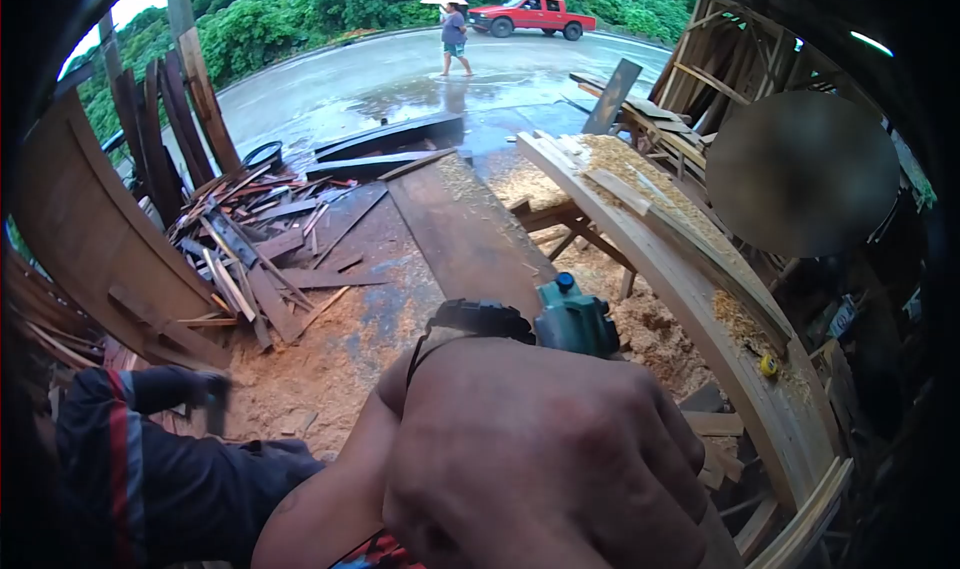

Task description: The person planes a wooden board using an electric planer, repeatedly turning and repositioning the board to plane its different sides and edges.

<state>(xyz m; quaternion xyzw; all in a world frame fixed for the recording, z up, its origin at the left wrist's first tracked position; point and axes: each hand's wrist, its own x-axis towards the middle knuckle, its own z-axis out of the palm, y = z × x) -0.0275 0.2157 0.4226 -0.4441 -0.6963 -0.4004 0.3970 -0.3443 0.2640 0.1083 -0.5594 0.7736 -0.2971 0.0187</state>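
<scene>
Close to the lens, my left hand (545,449) fills the lower middle of the head view. Its back faces me and its fingers curl down at the right, so anything inside them is hidden. A black watch or band (475,319) circles the wrist. Just beyond the hand stands a green power tool (575,319) with a dark blue knob, partly covered by the hand. It is beside a long, wide brown board (460,224) strewn with shavings. My right hand cannot be seen.
At lower left, a co-worker's dark striped sleeve (125,459) is near a blurred dark object (215,404). Wood scraps (260,269) pile up at left. On the right, a long plank (680,299) carries shavings and a yellow tape measure (769,365). Sawdust (290,399) covers the ground.
</scene>
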